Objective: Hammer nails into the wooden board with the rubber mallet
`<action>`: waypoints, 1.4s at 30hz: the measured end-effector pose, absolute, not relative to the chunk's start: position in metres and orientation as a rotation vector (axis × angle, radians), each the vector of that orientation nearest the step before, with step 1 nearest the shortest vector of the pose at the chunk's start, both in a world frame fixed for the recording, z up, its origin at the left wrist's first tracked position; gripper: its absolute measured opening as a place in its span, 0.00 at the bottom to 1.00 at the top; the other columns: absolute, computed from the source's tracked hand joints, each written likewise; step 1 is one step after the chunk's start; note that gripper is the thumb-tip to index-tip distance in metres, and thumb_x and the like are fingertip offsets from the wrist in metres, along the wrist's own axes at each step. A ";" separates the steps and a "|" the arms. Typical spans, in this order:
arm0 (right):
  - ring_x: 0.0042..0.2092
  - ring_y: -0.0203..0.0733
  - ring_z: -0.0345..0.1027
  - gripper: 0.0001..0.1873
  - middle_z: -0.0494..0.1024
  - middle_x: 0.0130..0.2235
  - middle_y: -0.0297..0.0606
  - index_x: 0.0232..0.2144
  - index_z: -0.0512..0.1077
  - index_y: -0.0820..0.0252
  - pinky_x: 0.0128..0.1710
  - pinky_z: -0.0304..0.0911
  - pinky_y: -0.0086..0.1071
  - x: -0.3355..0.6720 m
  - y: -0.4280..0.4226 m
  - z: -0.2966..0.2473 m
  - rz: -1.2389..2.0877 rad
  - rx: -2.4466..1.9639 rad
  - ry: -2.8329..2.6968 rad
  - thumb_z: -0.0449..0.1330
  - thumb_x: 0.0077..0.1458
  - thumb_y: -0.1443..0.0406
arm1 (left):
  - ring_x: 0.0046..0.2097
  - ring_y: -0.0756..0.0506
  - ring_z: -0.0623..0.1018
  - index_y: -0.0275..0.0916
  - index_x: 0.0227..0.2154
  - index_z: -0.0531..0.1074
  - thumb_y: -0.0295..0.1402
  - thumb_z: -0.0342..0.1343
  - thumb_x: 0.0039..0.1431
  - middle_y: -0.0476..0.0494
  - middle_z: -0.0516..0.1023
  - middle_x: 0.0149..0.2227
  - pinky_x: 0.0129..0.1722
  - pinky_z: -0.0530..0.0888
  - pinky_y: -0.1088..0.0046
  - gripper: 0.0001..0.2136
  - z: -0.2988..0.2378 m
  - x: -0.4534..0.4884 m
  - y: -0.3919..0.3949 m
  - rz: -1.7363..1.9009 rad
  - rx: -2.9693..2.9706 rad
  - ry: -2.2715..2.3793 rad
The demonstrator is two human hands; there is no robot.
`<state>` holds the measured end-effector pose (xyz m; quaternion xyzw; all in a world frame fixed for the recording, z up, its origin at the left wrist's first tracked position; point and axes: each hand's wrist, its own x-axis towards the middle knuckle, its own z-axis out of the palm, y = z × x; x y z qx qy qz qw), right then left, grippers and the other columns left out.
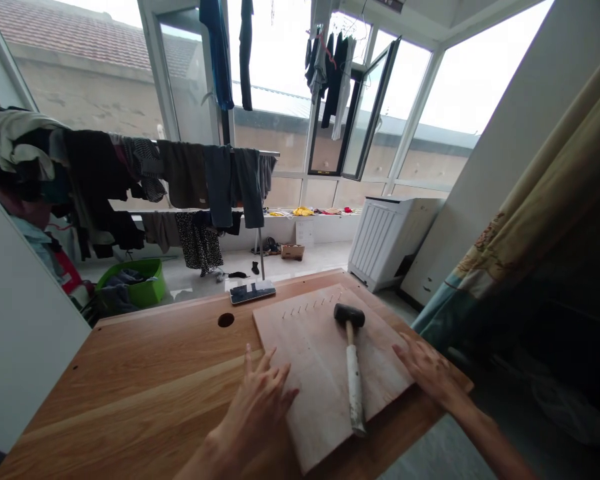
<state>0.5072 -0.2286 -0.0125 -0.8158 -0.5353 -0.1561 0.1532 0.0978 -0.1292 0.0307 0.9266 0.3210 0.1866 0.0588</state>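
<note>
Daylight comes through the far windows [280, 87], bleaching the sky white, while behind the curtain [545, 167] on my right it is too dark to make much out. Glare pales the phone [253, 292], and soft shadow borders the board [320, 373] near me. Wide-angle stretch slants the outer edges.

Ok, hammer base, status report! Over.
Left fingers spread at left edge of board, right fingers at right edge. Hammer lying on it, unheld. Nails in a row. Phone beyond, off it.
</note>
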 end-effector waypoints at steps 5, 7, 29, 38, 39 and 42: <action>0.53 0.54 0.70 0.22 0.77 0.53 0.46 0.57 0.69 0.53 0.52 0.66 0.49 0.422 -0.257 -0.013 -0.396 -2.085 -1.845 0.50 0.64 0.56 | 0.54 0.38 0.77 0.44 0.36 0.76 0.36 0.52 0.65 0.45 0.82 0.39 0.67 0.53 0.41 0.08 0.029 0.012 -0.118 0.617 2.769 1.173; 0.52 0.53 0.71 0.21 0.76 0.53 0.45 0.58 0.68 0.53 0.51 0.67 0.47 0.386 -0.254 -0.004 -0.426 -1.965 -1.882 0.52 0.64 0.60 | 0.46 0.40 0.81 0.46 0.34 0.76 0.39 0.51 0.64 0.48 0.83 0.36 0.64 0.61 0.46 0.09 0.032 -0.016 -0.115 0.552 2.722 1.249; 0.48 0.44 0.68 0.25 0.78 0.43 0.40 0.53 0.73 0.56 0.51 0.66 0.36 0.300 -0.145 0.086 0.181 -1.447 -2.341 0.53 0.57 0.78 | 0.36 0.43 0.82 0.38 0.41 0.77 0.45 0.54 0.60 0.41 0.84 0.40 0.33 0.77 0.72 0.16 0.012 -0.021 -0.004 0.868 2.069 1.049; 0.42 0.44 0.75 0.11 0.82 0.39 0.45 0.40 0.80 0.65 0.44 0.65 0.30 0.299 -0.027 0.078 0.245 -1.992 -2.269 0.62 0.54 0.72 | 0.47 0.39 0.82 0.40 0.46 0.79 0.46 0.51 0.63 0.42 0.83 0.46 0.49 0.77 0.66 0.19 0.009 -0.006 -0.005 0.786 2.148 1.119; 0.41 0.44 0.75 0.10 0.82 0.38 0.45 0.38 0.80 0.65 0.42 0.65 0.30 0.297 -0.025 0.077 0.256 -2.020 -2.284 0.62 0.54 0.74 | 0.49 0.39 0.81 0.40 0.46 0.79 0.45 0.51 0.63 0.42 0.83 0.46 0.50 0.77 0.66 0.19 0.009 -0.003 -0.004 0.773 2.168 1.125; 0.43 0.43 0.76 0.14 0.82 0.41 0.47 0.43 0.79 0.63 0.43 0.64 0.29 0.289 -0.026 0.082 0.247 -2.060 -2.310 0.58 0.57 0.74 | 0.48 0.39 0.82 0.41 0.46 0.79 0.45 0.51 0.63 0.43 0.83 0.46 0.49 0.77 0.67 0.18 0.010 0.004 -0.003 0.785 2.172 1.114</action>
